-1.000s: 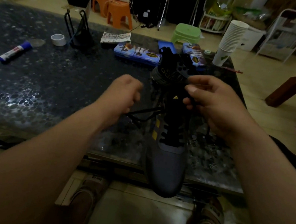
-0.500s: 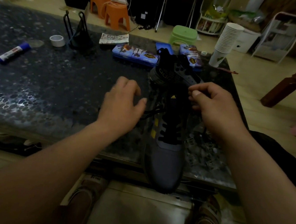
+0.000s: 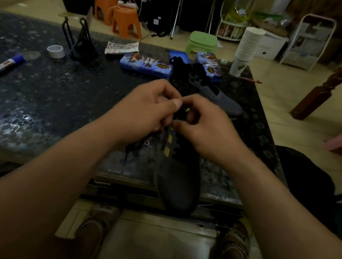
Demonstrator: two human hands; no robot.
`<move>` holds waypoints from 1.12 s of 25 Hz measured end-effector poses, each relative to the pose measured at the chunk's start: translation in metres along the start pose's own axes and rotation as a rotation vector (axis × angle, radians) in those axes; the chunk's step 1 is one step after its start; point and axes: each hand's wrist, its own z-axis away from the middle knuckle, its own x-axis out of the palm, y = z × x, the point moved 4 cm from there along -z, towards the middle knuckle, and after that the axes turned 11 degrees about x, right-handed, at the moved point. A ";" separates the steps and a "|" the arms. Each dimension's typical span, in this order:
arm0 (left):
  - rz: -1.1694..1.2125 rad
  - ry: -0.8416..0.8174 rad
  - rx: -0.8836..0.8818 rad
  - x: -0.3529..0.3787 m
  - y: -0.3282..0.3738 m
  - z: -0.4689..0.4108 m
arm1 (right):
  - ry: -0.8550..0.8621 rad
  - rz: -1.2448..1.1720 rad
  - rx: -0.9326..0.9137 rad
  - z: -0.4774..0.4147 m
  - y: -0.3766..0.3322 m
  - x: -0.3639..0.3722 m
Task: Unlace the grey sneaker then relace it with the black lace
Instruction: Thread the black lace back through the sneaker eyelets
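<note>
Nearest me, under the grey sneaker's (image 3: pixel 178 182) toe, two slippered feet (image 3: pixel 96 226) stand on pale floor. The sneaker lies on the dark speckled table (image 3: pixel 42 106) with its long axis running straight away from me. Its toe points at me and juts out past the table's near edge, and its heel is the far end.

Both hands meet over the top of its lacing. My left hand (image 3: pixel 147 110) has its fingers curled and its thumb pressed to the forefinger, pinching the black lace (image 3: pixel 131 148), which trails loose on the table left of the sneaker. My right hand (image 3: pixel 207 128) has its fingers curled tight at the tongue. The blur hides whether they hold lace or tongue.

Left of the sneaker the tabletop runs wide and bare out to a glue stick (image 3: pixel 5 66) and a tape roll (image 3: pixel 56 51). To its right the table edge is close.

Just beyond its heel lies a second sneaker (image 3: pixel 211 91), angled off to the right. Beyond and left of that sits a closed blue tin (image 3: pixel 145 64), so I cannot see its contents. Far right of the heel, at the table's corner, a stack of nested paper cups (image 3: pixel 249 47) stands upright. Past the far edge are orange stools (image 3: pixel 125 20) and a green stool (image 3: pixel 202 41).
</note>
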 end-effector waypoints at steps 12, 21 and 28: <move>-0.109 -0.199 -0.036 0.041 -0.007 -0.023 | 0.166 -0.877 0.383 -0.002 0.037 -0.063; -0.498 0.161 0.066 0.009 0.004 -0.023 | 0.143 -0.684 0.427 -0.003 0.053 -0.060; -0.048 0.009 -0.091 0.042 -0.004 -0.038 | 0.058 -0.834 0.305 -0.015 0.035 -0.044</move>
